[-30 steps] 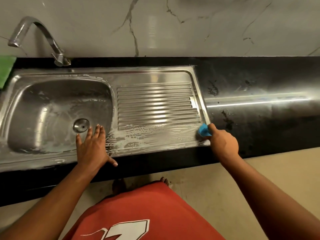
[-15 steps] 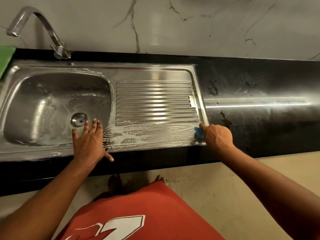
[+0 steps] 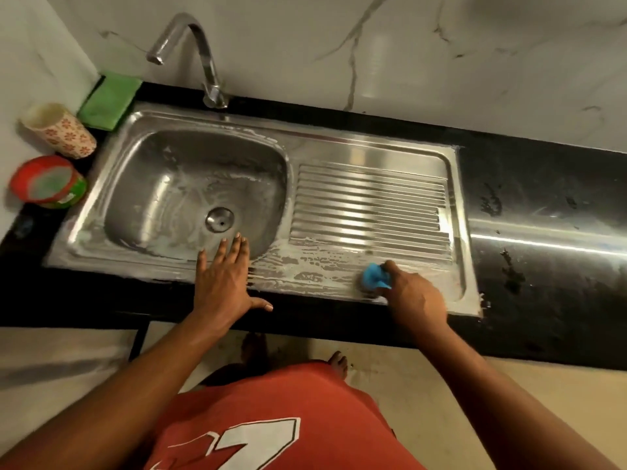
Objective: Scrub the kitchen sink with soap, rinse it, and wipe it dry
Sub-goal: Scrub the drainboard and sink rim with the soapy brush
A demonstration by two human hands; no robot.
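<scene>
Two hands on sink (image 3: 339, 144), long axis left–right. Left hand (image 3: 222, 283) flat on front rim, fingers (image 3: 234, 245) spread; right hand (image 3: 415, 296) clamped on scrubber (image 3: 373, 275) at front edge; desk (image 3: 543, 198) extends right.

The basin (image 3: 176, 195) lies left in the sink (image 3: 101, 261), the drainboard (image 3: 369, 205) right of it, the faucet (image 3: 203, 59) behind. On the counter (image 3: 543, 184) left of the sink are a pad (image 3: 108, 100) at the back, a cup (image 3: 59, 130), perhaps tipped over, and a tub (image 3: 47, 183) in front. The left hand (image 3: 224, 279) rests on the front rim. The right hand (image 3: 414, 296) holds a scrubber (image 3: 375, 275) before the drainboard.
</scene>
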